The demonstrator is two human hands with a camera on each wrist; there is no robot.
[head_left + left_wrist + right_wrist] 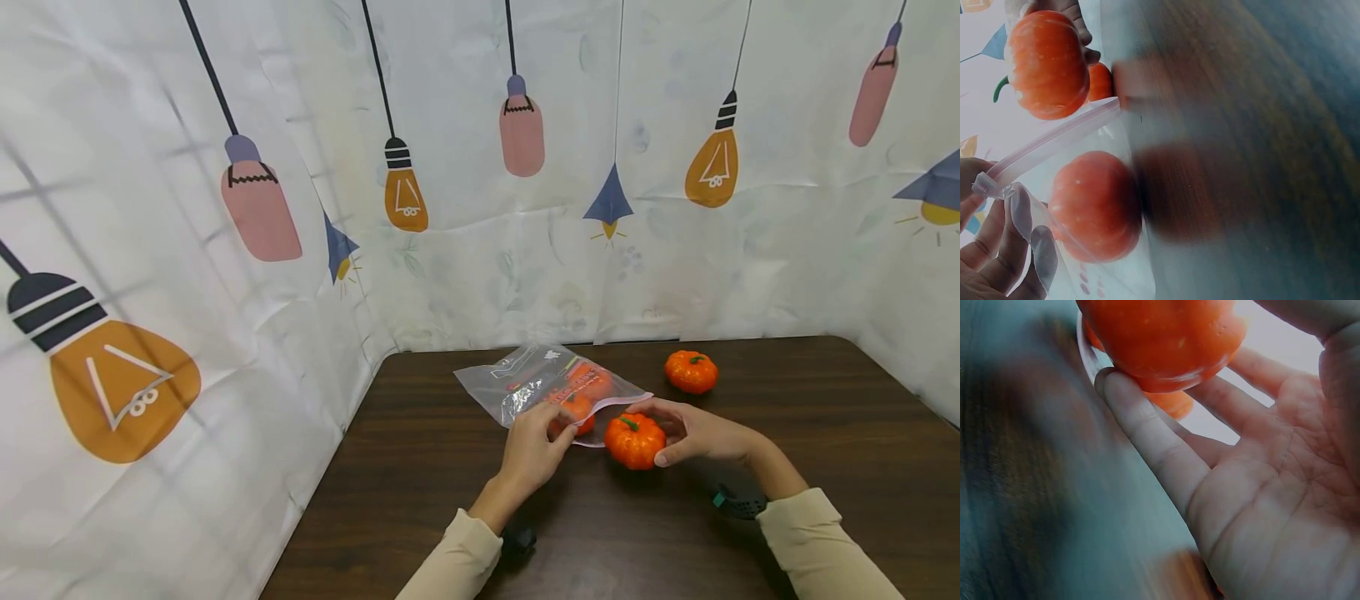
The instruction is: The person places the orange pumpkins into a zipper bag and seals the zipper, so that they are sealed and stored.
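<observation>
My left hand (531, 450) pinches the open edge of a clear zip bag (491, 383) that lies on the table. Inside the bag are small orange pumpkins (576, 407); one pumpkin (1096, 206) shows through the plastic in the left wrist view. Just right of the bag's mouth, my right hand (705, 432) holds another small pumpkin (634, 443) with a green stem, thumb on the near side and fingers behind. From the right wrist, the fingertips reach under and around this pumpkin (1163, 337). The bag's zip strip (1054, 140) is beside it.
One more pumpkin (691, 372) sits near the back of the dark wooden table (420, 467). A white curtain (465, 275) printed with lamps hangs behind and at the sides. Dark straps with small devices (738, 504) are at both wrists.
</observation>
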